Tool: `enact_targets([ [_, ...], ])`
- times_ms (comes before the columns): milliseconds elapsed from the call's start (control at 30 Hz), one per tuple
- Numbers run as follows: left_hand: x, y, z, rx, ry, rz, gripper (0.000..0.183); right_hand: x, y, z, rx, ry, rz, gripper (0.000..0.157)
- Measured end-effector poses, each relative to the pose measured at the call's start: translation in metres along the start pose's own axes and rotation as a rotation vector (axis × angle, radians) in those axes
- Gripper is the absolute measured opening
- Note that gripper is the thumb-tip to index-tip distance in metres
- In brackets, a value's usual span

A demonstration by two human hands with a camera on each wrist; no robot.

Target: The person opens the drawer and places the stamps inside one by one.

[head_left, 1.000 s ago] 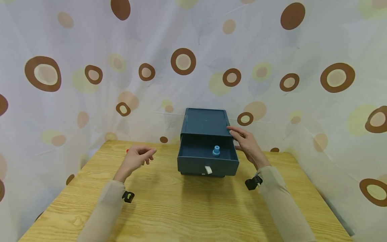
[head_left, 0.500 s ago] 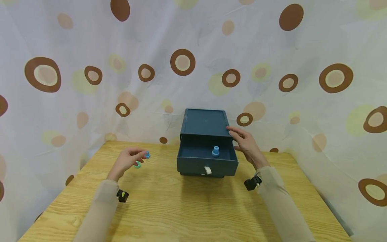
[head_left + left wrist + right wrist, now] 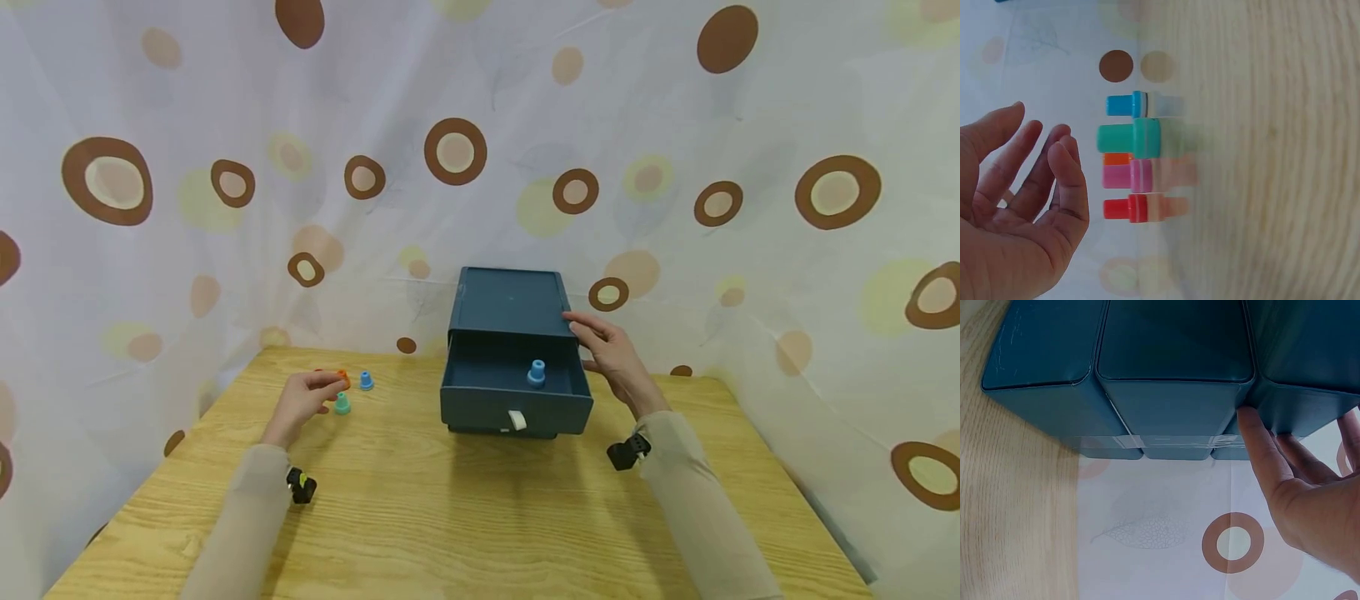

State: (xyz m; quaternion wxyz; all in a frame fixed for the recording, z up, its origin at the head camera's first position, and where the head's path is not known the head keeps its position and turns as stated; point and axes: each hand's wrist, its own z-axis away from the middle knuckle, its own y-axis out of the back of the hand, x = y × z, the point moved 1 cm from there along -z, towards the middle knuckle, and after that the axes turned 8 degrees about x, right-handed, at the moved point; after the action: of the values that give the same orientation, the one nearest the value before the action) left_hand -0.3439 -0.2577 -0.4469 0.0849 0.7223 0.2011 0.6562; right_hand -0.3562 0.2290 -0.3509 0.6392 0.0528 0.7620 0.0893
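My left hand [image 3: 298, 406] hovers over the back left of the table, fingers loosely bent with nothing between them. Just beyond its fingertips stand small stepped plastic pieces like toy stamps: a green one [image 3: 1116, 139], a blue one [image 3: 1121, 105], a pink one [image 3: 1116, 176], a red one [image 3: 1116, 209] and a mostly hidden orange one [image 3: 343, 377]. My right hand [image 3: 618, 367] rests against the right side of the dark blue drawer unit [image 3: 510, 302], its fingers extended over the upper edge. In the pulled-out top drawer [image 3: 487, 406] a light blue stamp-like piece [image 3: 536, 374] stands upright.
The unit stands on a wooden table [image 3: 420, 517] close to a patterned curtain [image 3: 480, 233] behind. A white pull tab [image 3: 517, 421] sticks out from the drawer front. In the right wrist view, clear tape [image 3: 1172, 441] crosses the unit's side.
My left hand has moved left, uncovering the blue, green and orange pieces on the table in the head view. The right hand and the drawer have stayed put.
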Motion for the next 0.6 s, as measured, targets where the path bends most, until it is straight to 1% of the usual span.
enact_targets([
  [133, -0.003, -0.001, -0.002, 0.026, 0.043, 0.014, 0.041, -0.001, -0.001, 0.000, 0.000, 0.001, 0.003, 0.055],
  [233, -0.007, -0.003, -0.003, 0.031, 0.082, 0.024, 0.041, -0.001, -0.001, 0.000, 0.001, -0.003, 0.004, 0.055],
  [367, -0.013, -0.007, -0.005, 0.007, 0.122, 0.039, 0.043, -0.001, -0.001, 0.001, 0.002, -0.005, 0.001, 0.055],
  [433, -0.015, -0.009, -0.007, -0.003, 0.127, 0.041, 0.044, -0.001, 0.000, 0.001, 0.002, -0.004, 0.000, 0.055],
  [600, -0.020, -0.015, -0.012, -0.011, 0.160, 0.047, 0.040, 0.000, 0.001, 0.001, 0.004, -0.003, -0.001, 0.055],
])
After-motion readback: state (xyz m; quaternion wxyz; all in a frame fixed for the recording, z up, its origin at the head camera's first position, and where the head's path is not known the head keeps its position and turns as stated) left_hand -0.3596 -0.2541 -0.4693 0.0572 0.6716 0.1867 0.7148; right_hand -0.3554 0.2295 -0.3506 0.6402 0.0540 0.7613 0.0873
